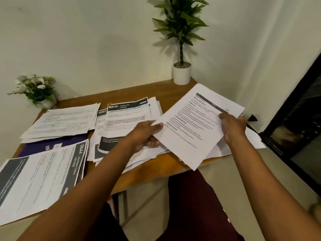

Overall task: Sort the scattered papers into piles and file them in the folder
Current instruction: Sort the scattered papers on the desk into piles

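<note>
Forearms (83, 192) flanked sheet (196, 126); left hand (145, 134), right hand (232, 127) pinched opposite edges. Long axis ran toward upper right. Folder (52, 145) lay middle left, nearer left hand.

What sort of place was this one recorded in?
Probably a desk corner in a home or small office: a wooden table spread with printed papers, and a potted plant and a pot of flowers at the back.

We see a tall potted plant (181, 49) on the wooden table (173, 92) beyond our right hand (233, 126), and white flowers (35, 87) well beyond and left of our left hand (145, 134).
</note>
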Action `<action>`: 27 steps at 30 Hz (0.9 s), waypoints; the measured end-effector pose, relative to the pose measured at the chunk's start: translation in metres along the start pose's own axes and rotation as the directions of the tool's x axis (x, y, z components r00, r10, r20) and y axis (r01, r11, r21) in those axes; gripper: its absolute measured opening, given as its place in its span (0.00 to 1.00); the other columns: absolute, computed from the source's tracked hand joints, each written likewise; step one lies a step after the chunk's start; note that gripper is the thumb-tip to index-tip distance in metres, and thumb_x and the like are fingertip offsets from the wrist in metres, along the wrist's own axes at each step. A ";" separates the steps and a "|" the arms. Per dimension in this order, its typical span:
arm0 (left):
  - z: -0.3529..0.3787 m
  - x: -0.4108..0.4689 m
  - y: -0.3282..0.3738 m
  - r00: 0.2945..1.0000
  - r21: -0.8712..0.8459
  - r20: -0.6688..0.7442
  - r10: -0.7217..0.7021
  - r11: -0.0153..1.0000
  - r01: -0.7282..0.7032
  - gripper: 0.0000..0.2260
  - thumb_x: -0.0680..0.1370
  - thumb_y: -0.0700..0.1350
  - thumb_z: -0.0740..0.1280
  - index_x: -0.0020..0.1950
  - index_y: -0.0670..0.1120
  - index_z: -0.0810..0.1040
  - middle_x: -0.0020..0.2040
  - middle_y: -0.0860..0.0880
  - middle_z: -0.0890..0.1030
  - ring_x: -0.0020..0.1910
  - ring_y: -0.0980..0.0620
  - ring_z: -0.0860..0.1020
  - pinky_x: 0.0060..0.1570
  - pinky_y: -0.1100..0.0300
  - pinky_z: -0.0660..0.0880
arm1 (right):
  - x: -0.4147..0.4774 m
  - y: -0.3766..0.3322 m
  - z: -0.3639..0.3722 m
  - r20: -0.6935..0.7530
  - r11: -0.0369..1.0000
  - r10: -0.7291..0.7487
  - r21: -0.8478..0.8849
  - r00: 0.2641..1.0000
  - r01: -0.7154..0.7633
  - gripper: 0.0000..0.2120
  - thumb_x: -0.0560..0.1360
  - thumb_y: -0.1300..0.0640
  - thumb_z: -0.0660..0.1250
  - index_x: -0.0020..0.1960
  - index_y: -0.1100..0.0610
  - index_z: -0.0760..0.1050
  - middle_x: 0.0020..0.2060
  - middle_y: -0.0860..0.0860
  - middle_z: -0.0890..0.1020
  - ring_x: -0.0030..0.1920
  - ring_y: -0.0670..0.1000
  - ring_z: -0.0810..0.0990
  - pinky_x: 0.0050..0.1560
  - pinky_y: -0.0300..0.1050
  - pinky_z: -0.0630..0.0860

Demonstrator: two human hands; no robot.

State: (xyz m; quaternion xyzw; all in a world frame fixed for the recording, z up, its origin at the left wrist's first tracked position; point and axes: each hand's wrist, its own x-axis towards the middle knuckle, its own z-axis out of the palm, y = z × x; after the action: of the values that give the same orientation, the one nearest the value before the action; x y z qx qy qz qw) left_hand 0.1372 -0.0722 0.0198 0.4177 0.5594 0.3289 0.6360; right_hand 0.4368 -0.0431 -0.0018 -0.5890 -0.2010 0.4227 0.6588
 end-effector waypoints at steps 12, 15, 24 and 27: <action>0.069 0.056 -0.016 0.917 0.642 -0.158 0.365 0.744 -0.186 0.25 0.81 0.45 0.70 0.76 0.48 0.67 0.72 0.46 0.73 0.62 0.42 0.80 0.59 0.53 0.79 | -0.014 0.031 -0.012 0.054 0.519 -0.703 -0.641 0.709 0.565 0.34 0.68 0.62 0.68 0.73 0.54 0.66 0.74 0.54 0.66 0.75 0.57 0.63 0.73 0.54 0.57; 0.070 0.065 -0.012 0.893 0.621 -0.163 0.419 0.747 -0.237 0.23 0.81 0.46 0.70 0.75 0.50 0.69 0.73 0.46 0.74 0.67 0.43 0.77 0.64 0.51 0.76 | -0.017 0.045 -0.003 0.474 0.432 -0.517 -0.575 0.713 0.695 0.20 0.74 0.63 0.70 0.65 0.56 0.77 0.66 0.52 0.76 0.69 0.55 0.72 0.73 0.44 0.64; -0.015 0.039 -0.018 0.722 0.743 -0.369 0.585 0.653 -0.149 0.14 0.81 0.46 0.69 0.67 0.49 0.77 0.69 0.47 0.75 0.66 0.46 0.74 0.62 0.54 0.72 | -0.028 0.069 0.028 0.554 0.158 -0.473 -0.712 0.685 0.684 0.07 0.77 0.56 0.71 0.54 0.54 0.84 0.55 0.51 0.84 0.59 0.52 0.79 0.71 0.52 0.61; -0.061 0.023 -0.025 0.653 0.765 -0.534 0.537 0.636 0.102 0.15 0.80 0.47 0.70 0.67 0.49 0.77 0.70 0.44 0.73 0.69 0.41 0.71 0.66 0.44 0.70 | -0.051 0.070 0.060 0.606 0.288 -0.456 -0.592 0.651 0.753 0.06 0.78 0.59 0.70 0.54 0.55 0.84 0.55 0.52 0.84 0.58 0.51 0.79 0.64 0.45 0.65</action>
State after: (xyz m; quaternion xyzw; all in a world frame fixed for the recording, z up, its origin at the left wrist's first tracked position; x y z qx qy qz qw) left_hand 0.0792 -0.0529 -0.0146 0.5426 0.7836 0.2907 0.0839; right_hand 0.3400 -0.0509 -0.0421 -0.6174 -0.6844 0.0826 0.3789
